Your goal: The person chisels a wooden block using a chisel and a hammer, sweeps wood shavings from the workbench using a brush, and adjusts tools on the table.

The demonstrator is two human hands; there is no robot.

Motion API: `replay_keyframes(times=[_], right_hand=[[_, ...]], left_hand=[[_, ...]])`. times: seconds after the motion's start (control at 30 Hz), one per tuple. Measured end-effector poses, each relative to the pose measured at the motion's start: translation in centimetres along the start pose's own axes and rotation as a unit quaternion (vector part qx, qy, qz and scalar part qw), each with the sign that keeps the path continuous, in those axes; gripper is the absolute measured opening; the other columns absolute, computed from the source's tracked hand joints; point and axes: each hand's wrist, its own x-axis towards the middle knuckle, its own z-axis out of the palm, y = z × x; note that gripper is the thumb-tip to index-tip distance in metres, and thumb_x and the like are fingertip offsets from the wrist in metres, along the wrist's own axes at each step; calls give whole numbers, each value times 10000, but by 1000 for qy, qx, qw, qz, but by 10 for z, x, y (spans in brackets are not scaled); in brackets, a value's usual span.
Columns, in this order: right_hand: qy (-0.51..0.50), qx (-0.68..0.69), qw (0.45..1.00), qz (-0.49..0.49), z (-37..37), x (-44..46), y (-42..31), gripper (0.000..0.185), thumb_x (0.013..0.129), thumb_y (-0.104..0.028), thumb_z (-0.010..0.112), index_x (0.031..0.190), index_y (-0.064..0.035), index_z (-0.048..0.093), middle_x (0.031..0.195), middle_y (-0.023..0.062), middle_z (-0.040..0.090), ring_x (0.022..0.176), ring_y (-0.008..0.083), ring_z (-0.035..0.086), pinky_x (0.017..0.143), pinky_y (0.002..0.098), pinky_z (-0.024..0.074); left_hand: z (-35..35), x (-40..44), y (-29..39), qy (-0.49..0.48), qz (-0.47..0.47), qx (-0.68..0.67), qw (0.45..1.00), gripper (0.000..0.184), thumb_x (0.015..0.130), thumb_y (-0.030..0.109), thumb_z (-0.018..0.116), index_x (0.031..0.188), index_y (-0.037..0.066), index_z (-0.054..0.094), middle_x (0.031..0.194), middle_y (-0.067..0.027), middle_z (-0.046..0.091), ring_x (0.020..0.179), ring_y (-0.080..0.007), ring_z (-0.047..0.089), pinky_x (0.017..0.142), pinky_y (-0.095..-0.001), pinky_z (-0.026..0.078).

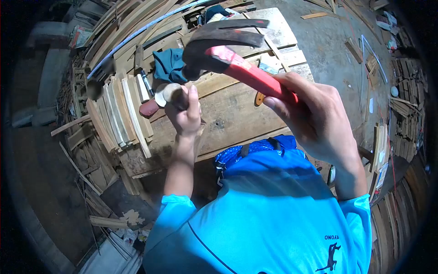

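Note:
My right hand (321,112) is closed around the red handle of a claw hammer (258,77). The hammer is raised above the bench, its dark claw head toward the upper left. Lower and to the left, my left hand (186,116) grips a round-ended wooden handle (172,92), with the thumb up along it. Whatever tool that handle belongs to is hidden by the hand. Below both hands lies the worn wooden workbench (242,114). A dark green cloth (169,64) rests beyond my left hand.
Several wood strips (121,112) lie side by side at the bench's left end, near a reddish object (148,108). An orange round piece (259,99) sits near my right hand. Long boards (123,23) and a pale blue pipe (132,42) run along the far left.

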Motion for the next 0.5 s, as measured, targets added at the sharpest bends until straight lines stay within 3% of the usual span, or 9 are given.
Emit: replay_keyframes(times=[0.07, 0.17, 0.23, 0.3, 0.4, 0.5], right_hand=[[-18, -6, 1000, 11, 1, -1, 2, 250, 965, -184, 708, 1103, 18, 655, 700, 155, 574, 570, 297, 539, 557, 381, 421], [2, 19, 1000, -12, 8, -3, 8, 230, 984, -232, 675, 949, -17, 601, 709, 176, 585, 636, 377, 594, 586, 445, 449], [-15, 14, 1000, 5, 8, -6, 9, 226, 985, -234, 673, 961, -18, 609, 726, 179, 596, 652, 378, 602, 596, 448, 454], [-16, 16, 1000, 12, 9, -10, 10, 227, 985, -236, 670, 965, -17, 613, 725, 178, 595, 653, 377, 603, 599, 451, 453], [-1, -15, 1000, -17, 6, -13, 12, 227, 971, -187, 697, 1081, 5, 648, 706, 163, 590, 602, 333, 591, 579, 401, 451], [-9, 8, 1000, 22, -2, -11, 2, 227, 981, -234, 670, 958, -15, 612, 708, 182, 587, 658, 375, 606, 605, 452, 453]], left_hand=[[0, -8, 1, -13, 11, 19, 1000, 145, 996, 72, 614, 901, 103, 509, 596, 65, 421, 409, -48, 372, 388, -230, 314], [2, 3, 20, -34, -45, -12, 998, 183, 983, 72, 634, 846, 99, 516, 589, 63, 436, 424, -44, 388, 406, -229, 320], [-2, 5, 23, -55, -110, -61, 991, 260, 965, 80, 667, 753, 95, 518, 591, 52, 483, 464, -46, 460, 441, -230, 345], [2, 6, 16, -30, -107, -71, 991, 273, 965, 84, 666, 743, 101, 510, 584, 52, 481, 450, -44, 458, 423, -235, 349], [4, 4, 13, -24, -94, -84, 992, 260, 969, 85, 659, 758, 106, 508, 598, 50, 485, 433, -41, 443, 399, -237, 349], [3, 5, 15, -3, -113, -52, 992, 264, 961, 82, 667, 741, 77, 522, 616, 27, 520, 482, -76, 488, 455, -266, 389]])
